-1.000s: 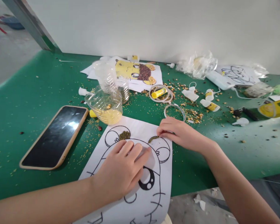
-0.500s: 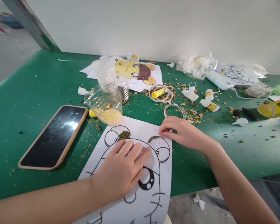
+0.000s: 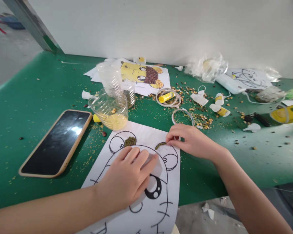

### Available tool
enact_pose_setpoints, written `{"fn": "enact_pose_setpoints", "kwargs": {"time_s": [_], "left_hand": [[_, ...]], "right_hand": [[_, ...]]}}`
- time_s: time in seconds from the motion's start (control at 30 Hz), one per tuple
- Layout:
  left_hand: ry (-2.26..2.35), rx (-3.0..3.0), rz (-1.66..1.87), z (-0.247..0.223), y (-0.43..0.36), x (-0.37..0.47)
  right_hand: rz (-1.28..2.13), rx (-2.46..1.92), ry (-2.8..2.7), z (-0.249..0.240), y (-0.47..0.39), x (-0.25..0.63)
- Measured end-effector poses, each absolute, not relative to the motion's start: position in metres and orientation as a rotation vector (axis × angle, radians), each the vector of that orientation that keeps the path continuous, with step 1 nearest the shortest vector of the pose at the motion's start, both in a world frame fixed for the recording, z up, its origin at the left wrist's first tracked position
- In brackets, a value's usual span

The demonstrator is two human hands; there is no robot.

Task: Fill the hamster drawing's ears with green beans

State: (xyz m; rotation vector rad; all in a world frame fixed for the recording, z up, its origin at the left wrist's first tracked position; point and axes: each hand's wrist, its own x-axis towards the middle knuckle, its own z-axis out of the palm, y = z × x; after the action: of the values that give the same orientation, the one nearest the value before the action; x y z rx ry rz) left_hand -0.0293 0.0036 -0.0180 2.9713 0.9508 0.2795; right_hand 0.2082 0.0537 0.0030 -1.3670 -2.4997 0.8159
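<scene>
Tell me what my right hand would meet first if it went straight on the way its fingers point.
Likely the row of green seeds on the paper, just ahead of your right hand; whether its fingertips already touch them is unclear.

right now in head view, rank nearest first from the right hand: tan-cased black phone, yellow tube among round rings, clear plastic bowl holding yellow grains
1. Yellow tube, beyond the right hand
2. Clear bowl, to the left
3. Black phone, farthest left
</scene>
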Motion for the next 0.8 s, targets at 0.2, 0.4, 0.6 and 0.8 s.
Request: {"fn": "enact_pose_setpoints", "kwargs": {"time_s": [0.2,0.4,0.6,0.8], "left_hand": [[0.942,2.969,0.267,-0.0171,0.0030,-0.0301],[0.949,2.969,0.268,-0.0173,0.0027,-0.0304],[0.951,2.949,0.271,-0.0171,0.0021,-0.0302],[0.958,2.964,0.274,-0.0173,0.0031,-0.0297]], "right_hand": [[0.758,-1.401,-2.513,0.0010,0.0526,0.2061],[0.627,-1.385,-2.558,-0.0013,0.0513,0.2026],[0.668,-1.368,-2.525,0.0012,0.0517,0.2069],[0.679,-1.383,-2.472,0.0031,0.0520,0.2079]]}}
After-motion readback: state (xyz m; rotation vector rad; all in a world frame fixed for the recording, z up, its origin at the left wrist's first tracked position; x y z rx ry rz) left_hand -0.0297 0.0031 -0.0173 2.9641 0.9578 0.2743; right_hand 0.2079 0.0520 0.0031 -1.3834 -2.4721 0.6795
